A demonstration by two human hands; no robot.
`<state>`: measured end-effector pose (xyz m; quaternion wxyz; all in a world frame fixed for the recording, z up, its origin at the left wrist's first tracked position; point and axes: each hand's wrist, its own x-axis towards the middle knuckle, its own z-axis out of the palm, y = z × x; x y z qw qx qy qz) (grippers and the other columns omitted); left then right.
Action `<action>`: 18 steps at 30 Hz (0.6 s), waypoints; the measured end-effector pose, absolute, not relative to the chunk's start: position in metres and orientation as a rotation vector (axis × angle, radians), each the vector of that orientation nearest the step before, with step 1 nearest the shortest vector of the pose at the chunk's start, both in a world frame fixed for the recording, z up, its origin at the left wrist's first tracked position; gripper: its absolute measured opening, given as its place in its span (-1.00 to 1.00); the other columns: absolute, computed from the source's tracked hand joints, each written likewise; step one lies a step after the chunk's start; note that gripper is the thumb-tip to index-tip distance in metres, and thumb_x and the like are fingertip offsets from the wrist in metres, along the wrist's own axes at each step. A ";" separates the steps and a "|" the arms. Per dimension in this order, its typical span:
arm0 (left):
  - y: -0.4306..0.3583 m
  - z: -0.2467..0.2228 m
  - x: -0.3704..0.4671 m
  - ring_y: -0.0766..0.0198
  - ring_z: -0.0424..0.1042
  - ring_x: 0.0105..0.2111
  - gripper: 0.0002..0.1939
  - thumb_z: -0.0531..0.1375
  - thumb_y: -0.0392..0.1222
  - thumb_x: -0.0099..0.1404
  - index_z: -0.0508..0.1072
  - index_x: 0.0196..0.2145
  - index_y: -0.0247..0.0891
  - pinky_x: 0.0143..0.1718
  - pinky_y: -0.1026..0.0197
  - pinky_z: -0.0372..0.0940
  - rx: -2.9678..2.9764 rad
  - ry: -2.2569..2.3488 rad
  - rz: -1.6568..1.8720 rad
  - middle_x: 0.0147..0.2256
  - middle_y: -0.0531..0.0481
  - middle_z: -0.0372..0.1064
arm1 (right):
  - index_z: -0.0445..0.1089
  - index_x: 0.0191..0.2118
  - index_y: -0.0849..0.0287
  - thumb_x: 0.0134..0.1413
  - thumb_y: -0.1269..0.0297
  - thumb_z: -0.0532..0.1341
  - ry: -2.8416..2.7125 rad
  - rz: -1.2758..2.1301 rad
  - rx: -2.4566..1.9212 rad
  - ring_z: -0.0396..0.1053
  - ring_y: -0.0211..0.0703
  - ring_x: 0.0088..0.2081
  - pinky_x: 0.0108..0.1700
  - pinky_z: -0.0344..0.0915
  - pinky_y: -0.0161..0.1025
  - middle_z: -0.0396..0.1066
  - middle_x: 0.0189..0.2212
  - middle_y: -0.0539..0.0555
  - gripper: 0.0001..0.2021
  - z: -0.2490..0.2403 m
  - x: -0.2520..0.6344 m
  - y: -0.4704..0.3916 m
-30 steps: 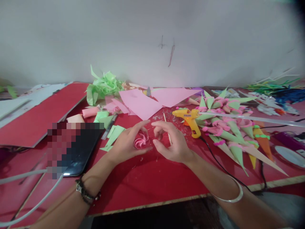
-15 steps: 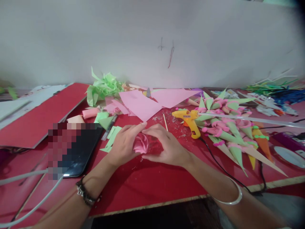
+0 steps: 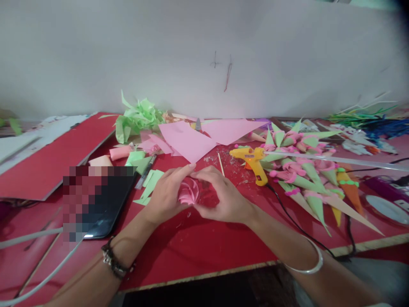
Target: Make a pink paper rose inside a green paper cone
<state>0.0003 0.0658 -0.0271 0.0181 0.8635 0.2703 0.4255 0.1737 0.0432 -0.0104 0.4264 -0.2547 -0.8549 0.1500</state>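
A pink paper rosette [image 3: 188, 191] of curled layers sits between my hands over the red table [image 3: 204, 251]. My left hand [image 3: 166, 194] wraps round its left side, with the thumb below and the fingers above. My right hand [image 3: 225, 196] is curved in a C shape, its fingertips at the rosette's upper and lower right edge. Red shows through the gap between the rosette and my right palm.
A yellow glue gun [image 3: 254, 162] lies right of my hands, beside many green and pink paper cones [image 3: 306, 170]. Pink sheets [image 3: 188, 138] and crumpled green paper [image 3: 140, 115] lie behind. A black tablet [image 3: 108, 204] is at left, near a red board [image 3: 60, 157].
My right thumb has moved slightly up and left to the rosette's lower edge. The view has shifted slightly; my left hand keeps its hold.
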 end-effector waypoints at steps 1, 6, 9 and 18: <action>0.065 -0.027 0.001 0.14 0.32 -0.18 -0.29 0.20 -0.14 0.05 -0.06 0.09 -0.19 -0.17 0.12 0.22 2.581 0.852 1.288 -0.15 -0.10 0.29 | 0.05 0.00 0.14 -0.11 0.42 0.14 -2.126 0.396 -0.631 0.20 -0.15 -0.14 -0.11 0.24 -0.17 0.22 -0.19 0.10 -0.52 -0.010 0.174 0.043; 0.062 -0.025 0.008 0.22 0.31 -0.22 -0.18 0.21 -0.32 -0.03 -0.13 0.12 -0.15 -0.21 0.18 0.23 2.161 0.821 1.058 -0.18 -0.05 0.22 | 0.14 -0.09 0.13 -0.07 0.51 0.03 -2.076 0.444 -0.696 0.22 -0.23 -0.29 -0.22 0.25 -0.21 0.20 -0.30 0.06 -0.65 -0.009 0.176 0.044; 0.061 -0.022 0.011 0.26 0.31 -0.24 -0.19 0.19 -0.32 -0.01 -0.15 0.13 -0.16 -0.22 0.21 0.21 2.017 0.768 0.996 -0.20 -0.05 0.23 | 0.20 -0.21 0.15 -0.07 0.49 0.04 -2.076 0.454 -0.761 0.21 -0.24 -0.29 -0.23 0.24 -0.23 0.18 -0.31 0.05 -0.76 -0.009 0.176 0.046; 0.061 -0.022 0.009 0.24 0.29 -0.19 -0.23 0.18 -0.27 0.05 -0.18 0.13 -0.13 -0.15 0.16 0.21 1.981 0.761 0.911 -0.16 -0.09 0.21 | 0.24 -0.37 0.18 -0.04 0.42 0.10 -2.086 0.553 -0.844 0.19 -0.24 -0.27 -0.23 0.21 -0.27 0.13 -0.35 0.04 -0.94 -0.007 0.177 0.050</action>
